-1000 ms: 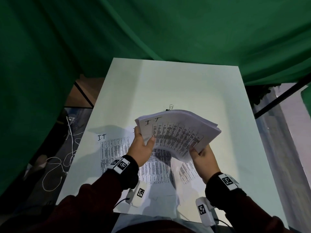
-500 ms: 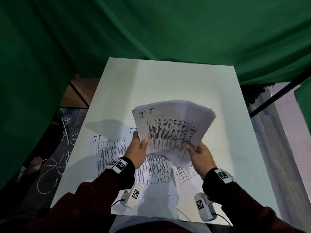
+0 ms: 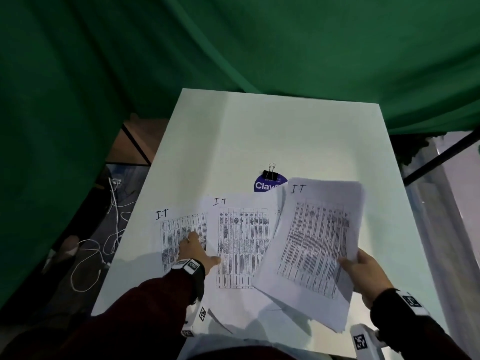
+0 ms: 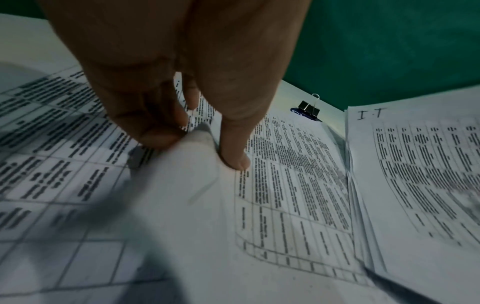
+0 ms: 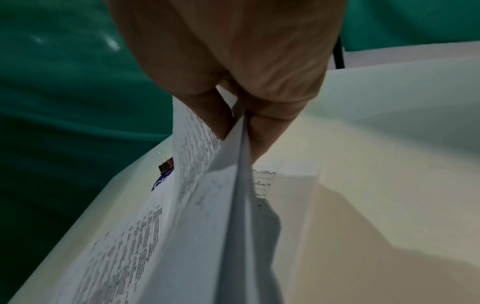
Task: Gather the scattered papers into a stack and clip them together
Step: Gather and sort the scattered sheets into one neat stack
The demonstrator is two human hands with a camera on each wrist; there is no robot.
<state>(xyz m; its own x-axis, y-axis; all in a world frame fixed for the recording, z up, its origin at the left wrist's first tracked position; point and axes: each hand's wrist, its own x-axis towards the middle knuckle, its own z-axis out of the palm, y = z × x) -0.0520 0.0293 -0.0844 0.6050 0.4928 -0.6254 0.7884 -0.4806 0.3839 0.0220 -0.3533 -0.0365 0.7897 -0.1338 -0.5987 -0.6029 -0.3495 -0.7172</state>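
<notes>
One stack in my right hand, two loose sheets under my left, one clip beyond.

Nearest me, my right hand (image 3: 368, 276) grips the stack of papers (image 3: 314, 245) at its near right edge – thumb on the top page, fingers beneath, tilted above the worktop (image 3: 272, 131). My left hand (image 3: 193, 252) lies on the left sheet (image 3: 179, 229); the left wrist view alone shows its thumb and fingertips (image 4: 233, 162) pinching up a raised fold of paper. The middle sheet (image 3: 241, 240) lies flat, just beside it. Farther off, one black binder clip (image 3: 270, 174) sits on a blue round sticker (image 3: 265, 185) – the stack covers part of that sticker. The right wrist view shows the stack edge-on, pages fanning apart.
</notes>
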